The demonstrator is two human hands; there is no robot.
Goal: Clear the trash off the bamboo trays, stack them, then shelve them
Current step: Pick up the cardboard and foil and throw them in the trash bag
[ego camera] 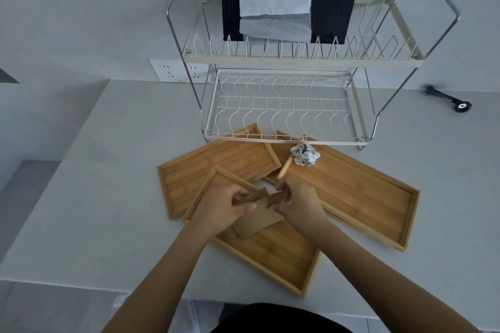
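Nearest the camera, two bare forearms reach forward over the pale grey bench point(113, 149) and meet above the closest of three shallow rectangular bamboo trays point(273, 254). Both hands grasp one flat brown piece of cardboard point(259, 217): the left hand point(221, 208) pinches its left upper edge, the right hand point(297, 201) its right upper edge, and its lower part hangs toward that tray's floor. A second tray point(216, 162) lies behind to the left and a third, longer tray point(359, 192) runs away to the right, all three overlapping at skewed angles, unstacked. On the long tray's far end sits a crumpled ball of grey-white printed paper point(305, 155), just ahead of the right hand, which looks the nearer hand for it. Behind the trays stands a two-tier white wire dish rack point(284, 105); its lower shelf is bare, its upper one carries folded black and white cloths point(286, 13). A small black tool point(447, 98) lies far right by a plain white wall
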